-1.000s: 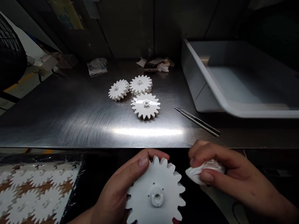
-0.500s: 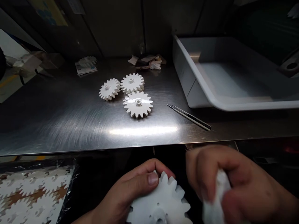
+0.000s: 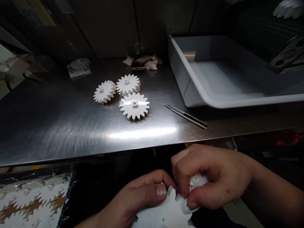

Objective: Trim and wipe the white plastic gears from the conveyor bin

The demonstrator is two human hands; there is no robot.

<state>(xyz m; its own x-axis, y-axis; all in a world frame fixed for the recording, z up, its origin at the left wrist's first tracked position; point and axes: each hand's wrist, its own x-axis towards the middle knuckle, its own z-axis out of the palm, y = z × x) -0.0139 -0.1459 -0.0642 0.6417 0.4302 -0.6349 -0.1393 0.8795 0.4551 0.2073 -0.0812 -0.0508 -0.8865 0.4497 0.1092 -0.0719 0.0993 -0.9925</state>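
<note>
Left hand (image 3: 134, 198) curled over the edge of a white plastic gear (image 3: 166, 213), low in front of the steel desk (image 3: 59, 136); right hand (image 3: 211, 177), fingers (image 3: 182, 167) closed tightly on a white cloth (image 3: 196, 182), pressed against the gear's teeth. Three more gears (image 3: 128, 85) lying together on the desk.

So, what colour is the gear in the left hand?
The gear is plain white, as the head view shows.
</note>
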